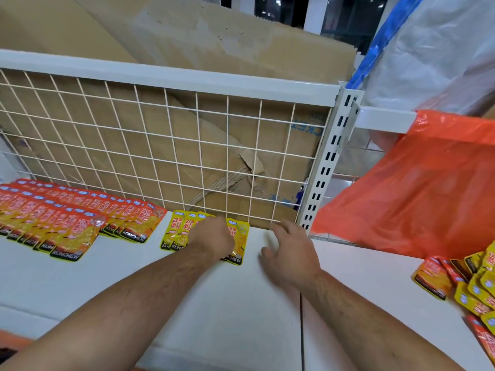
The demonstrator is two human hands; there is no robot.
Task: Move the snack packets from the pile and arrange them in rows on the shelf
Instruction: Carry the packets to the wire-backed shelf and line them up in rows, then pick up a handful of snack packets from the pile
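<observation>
On the white shelf (107, 285), two overlapping rows of red-orange snack packets (67, 223) lie at the left. A short row of yellow packets (176, 231) sits near the wire back. My left hand (211, 236) rests on that yellow row, covering its middle; how its fingers lie is hidden. The rightmost yellow packet (239, 236) shows beside it. My right hand (290, 250) hovers just right of the row, fingers spread and holding nothing. A loose pile of yellow and red packets (471, 285) lies at the right edge.
A white wire mesh panel (160, 145) backs the shelf, with cardboard behind it. A slotted white upright (329, 162) stands at its right. An orange plastic bag (428, 188) lies over the right shelf section, above the pile.
</observation>
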